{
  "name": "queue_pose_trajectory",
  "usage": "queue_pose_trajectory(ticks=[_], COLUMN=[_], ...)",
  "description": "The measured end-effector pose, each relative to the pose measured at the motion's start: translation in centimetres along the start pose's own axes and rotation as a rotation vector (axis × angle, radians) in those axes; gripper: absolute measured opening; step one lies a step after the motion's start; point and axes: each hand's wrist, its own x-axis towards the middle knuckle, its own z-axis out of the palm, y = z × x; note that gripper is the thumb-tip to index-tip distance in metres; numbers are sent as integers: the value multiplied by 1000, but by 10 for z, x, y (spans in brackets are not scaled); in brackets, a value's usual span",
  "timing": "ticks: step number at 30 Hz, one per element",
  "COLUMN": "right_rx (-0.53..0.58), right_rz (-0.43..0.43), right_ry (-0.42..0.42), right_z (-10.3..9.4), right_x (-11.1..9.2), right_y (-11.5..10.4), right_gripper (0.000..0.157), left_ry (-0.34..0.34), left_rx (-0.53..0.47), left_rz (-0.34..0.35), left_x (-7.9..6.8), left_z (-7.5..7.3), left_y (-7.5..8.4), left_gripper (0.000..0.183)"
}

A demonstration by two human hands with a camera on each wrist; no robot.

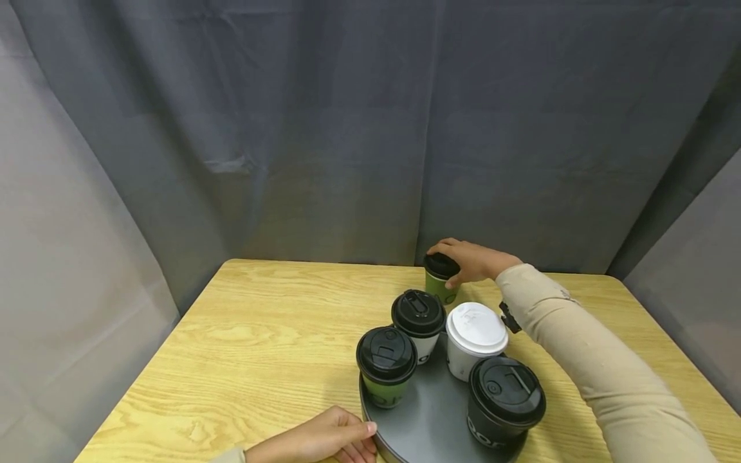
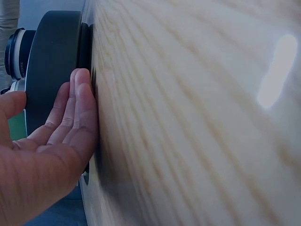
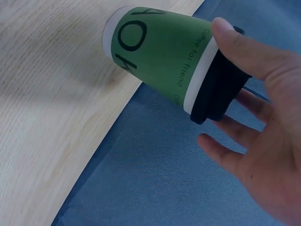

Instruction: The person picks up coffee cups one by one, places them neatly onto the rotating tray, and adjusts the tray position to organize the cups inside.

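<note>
My right hand (image 1: pixel 471 260) holds a green paper coffee cup (image 1: pixel 438 285) by its black lid, near the far table edge. In the right wrist view, the thumb lies at the lid's edge and the fingers reach around the other side of the cup (image 3: pixel 160 52); whether its base touches the table, I cannot tell. At the near side, my left hand (image 1: pixel 332 437) grips the rim of a round grey turntable (image 1: pixel 428 411), thumb on top and fingers below. On it stand a green cup (image 1: pixel 386 366), a black-lidded white cup (image 1: pixel 419 321), a white-lidded cup (image 1: pixel 476 341) and a black cup (image 1: pixel 503 402).
The wooden table (image 1: pixel 260 334) stretches to the left of the turntable. A grey curtain (image 1: pixel 347 141) hangs right behind the far edge, and pale panels (image 1: pixel 64 257) flank both sides. The right forearm passes beside the white-lidded and black cups.
</note>
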Motion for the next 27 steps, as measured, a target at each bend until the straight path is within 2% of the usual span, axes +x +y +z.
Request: queue_pose_trajectory(ticks=[8,15,27], right_rx=[-48,-45,-22], right_rz=[-16,-9,101], right_ry=[1,45,50], right_z=[6,8,2], right_x=[2,-1,-19], right_y=[3,6,24], right_gripper=[84,82,82], left_ry=[-4,-8,1], left_rx=[-9,0,6], left_rz=[-4,12,15], left_x=[-2,-1,3], left_z=[-1,-1,-1], left_y=[2,1,1], left_gripper=[48,48,49])
